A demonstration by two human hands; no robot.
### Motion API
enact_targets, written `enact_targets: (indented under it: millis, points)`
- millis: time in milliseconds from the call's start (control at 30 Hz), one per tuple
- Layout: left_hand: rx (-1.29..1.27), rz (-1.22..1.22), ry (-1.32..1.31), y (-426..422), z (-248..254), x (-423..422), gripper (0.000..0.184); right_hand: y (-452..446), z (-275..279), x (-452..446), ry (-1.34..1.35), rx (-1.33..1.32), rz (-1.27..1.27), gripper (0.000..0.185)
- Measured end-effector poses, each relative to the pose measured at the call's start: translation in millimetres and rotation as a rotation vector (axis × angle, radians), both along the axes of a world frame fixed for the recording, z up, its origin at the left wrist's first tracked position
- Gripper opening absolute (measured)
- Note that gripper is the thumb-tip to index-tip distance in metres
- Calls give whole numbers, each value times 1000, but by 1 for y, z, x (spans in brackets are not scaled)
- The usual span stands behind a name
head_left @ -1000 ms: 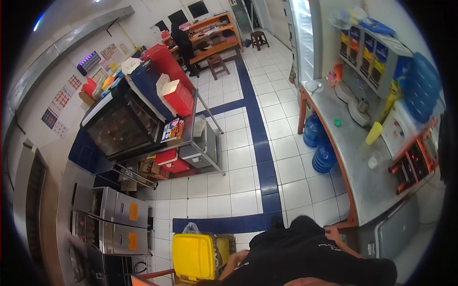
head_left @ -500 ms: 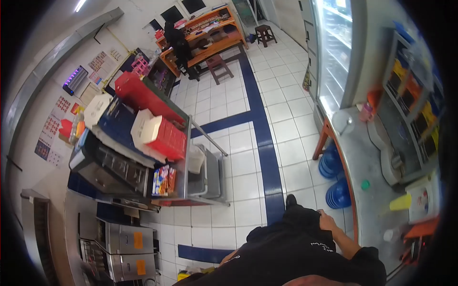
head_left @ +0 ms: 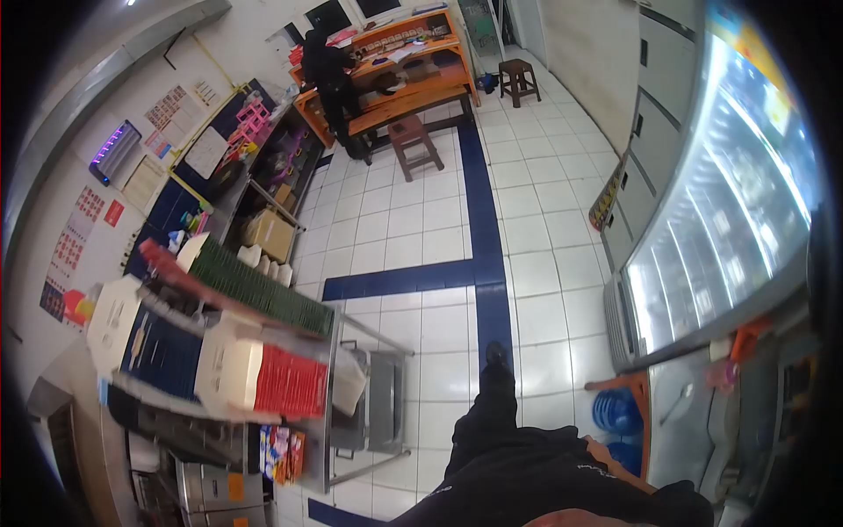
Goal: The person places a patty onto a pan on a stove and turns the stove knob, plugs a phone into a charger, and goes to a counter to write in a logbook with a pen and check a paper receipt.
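Of my right side, the forearm shows beside my black shirt, near the orange-edged metal counter. The hand at its end is small and partly hidden by the shirt, so its fingers cannot be made out. My left hand is out of view. One black shoe is forward on the blue floor stripe. To the left stands a metal table holding stacks of red boxes, dark blue boxes and green boxes.
A lit glass-door fridge stands at the right, with blue water bottles under the counter. Farther ahead, a person in black stands at an orange wooden desk. Brown stools stand on the tiled floor.
The view has moved forward along the blue stripe. The box table, fridge and far desk are nearer. The yellow bin has left view, and so has my left hand.
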State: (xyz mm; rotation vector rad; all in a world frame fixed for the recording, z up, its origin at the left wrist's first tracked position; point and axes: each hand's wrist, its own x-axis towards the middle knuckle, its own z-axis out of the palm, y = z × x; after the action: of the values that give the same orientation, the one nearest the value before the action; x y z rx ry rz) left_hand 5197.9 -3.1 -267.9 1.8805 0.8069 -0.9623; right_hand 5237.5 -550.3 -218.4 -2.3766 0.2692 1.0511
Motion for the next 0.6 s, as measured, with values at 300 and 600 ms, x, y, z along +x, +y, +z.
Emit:
enact_targets:
  millis: [300, 600]
  points:
    - [-37, -1025, -295, 41, -51, 453, 51, 15, 94, 379, -556, 220, -147, 49]
    - [-6, -418, -643, -93, 108, 1019, 36, -23, 28, 690, -656, 89, -82, 34]
